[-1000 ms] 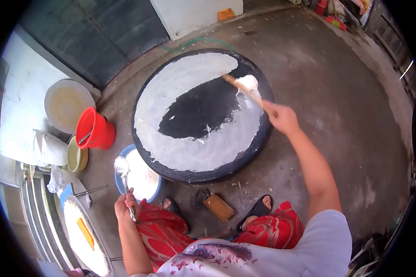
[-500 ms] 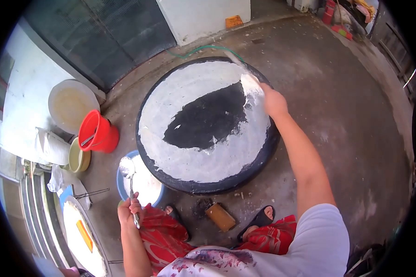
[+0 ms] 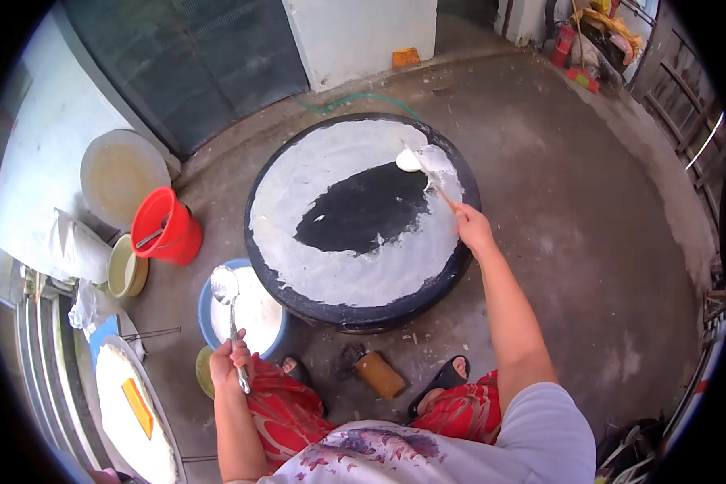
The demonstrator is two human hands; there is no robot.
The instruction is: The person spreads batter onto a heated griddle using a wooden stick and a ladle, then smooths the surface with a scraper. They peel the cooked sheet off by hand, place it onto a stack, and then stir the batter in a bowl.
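Where the right hand (image 3: 473, 230) grips: closed round the handle of the wooden spreader (image 3: 424, 171), its head resting on the batter (image 3: 355, 278) at the griddle's (image 3: 353, 311) far right.
Left hand (image 3: 232, 365): wrapped round a ladle (image 3: 224, 285), bowl up over the blue basin (image 3: 205, 313).
Stroke: probably best kept light and even — sweeping inward to the bare black patch (image 3: 363, 208).
Edges: rim near the spreader head; open floor (image 3: 589, 210) to the right, red bucket (image 3: 165, 230) to the left.

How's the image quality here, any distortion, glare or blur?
Head view: heavy fisheye, straight lines bow and corners go black; flat daylight, soft shadows, no harsh glare; right hand on the wooden spreader and left hand gripping the metal ladle look sharp.
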